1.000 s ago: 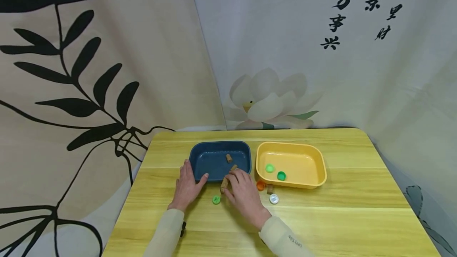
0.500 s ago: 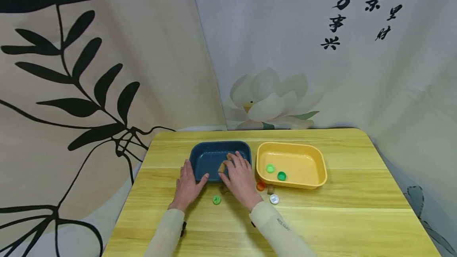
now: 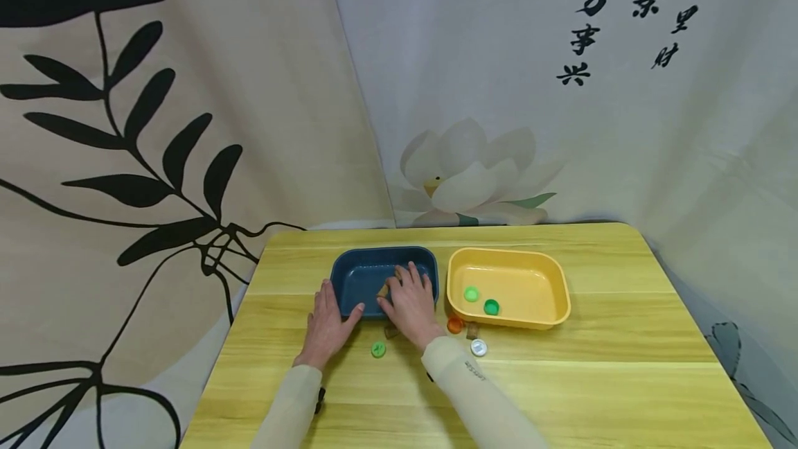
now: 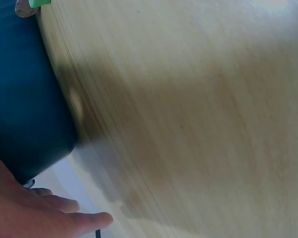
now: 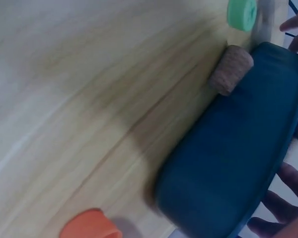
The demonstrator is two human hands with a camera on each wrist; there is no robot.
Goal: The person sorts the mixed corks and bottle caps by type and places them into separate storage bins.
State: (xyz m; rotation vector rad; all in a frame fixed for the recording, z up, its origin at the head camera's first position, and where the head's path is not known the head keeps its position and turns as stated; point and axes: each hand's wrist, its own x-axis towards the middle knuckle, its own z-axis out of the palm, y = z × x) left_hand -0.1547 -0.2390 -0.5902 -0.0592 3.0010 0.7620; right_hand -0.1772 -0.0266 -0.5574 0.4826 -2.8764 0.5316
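Note:
My right hand (image 3: 413,307) reaches over the dark blue tray (image 3: 357,289), with a cork (image 3: 383,290) pinched between thumb and index finger low in the tray. Another cork lies in the tray at its fingertips, mostly hidden. The right wrist view has the fingers (image 5: 295,181) spread beyond the tray's rim, so the pinched cork is out of sight there. Flat against the tray's front left corner rests my left hand (image 3: 327,324), fingers straight and thumb out along the front edge. One more cork (image 5: 232,70) lies on the table against the tray's front wall.
A light green bottle cap (image 3: 377,349) lies before the blue tray. To the right are an orange cap (image 3: 456,325), a cork (image 3: 472,331) and a white cap (image 3: 479,348). The yellow tray (image 3: 542,314) holds two green caps (image 3: 491,307). Fabric hangs behind the table (image 3: 592,380).
My right hand has carried a cork from the table in front of the blue tray forward and down into it. The left hand stays put.

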